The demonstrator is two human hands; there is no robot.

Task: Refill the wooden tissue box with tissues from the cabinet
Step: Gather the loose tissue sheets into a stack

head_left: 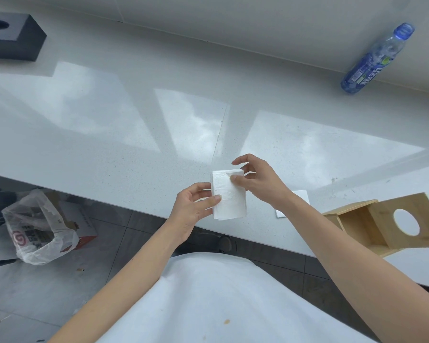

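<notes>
A stack of white folded tissues (229, 198) is held over the front edge of the white counter (124, 134). My left hand (192, 209) grips its left side, thumb on top. My right hand (256, 180) pinches the far end, thumb pressed on the top sheet. The wooden tissue box (382, 225) lies on the counter at the right, close to my right forearm. It is open, its inside shows bare wood, and a panel with a round hole (406, 222) faces me.
A flat white piece (300, 195) lies on the counter behind my right wrist. A blue plastic bottle (374, 60) stands at the back right, a black tissue box (11, 37) at the back left. On the floor at the left sits a plastic bag (39, 229) over a cardboard box.
</notes>
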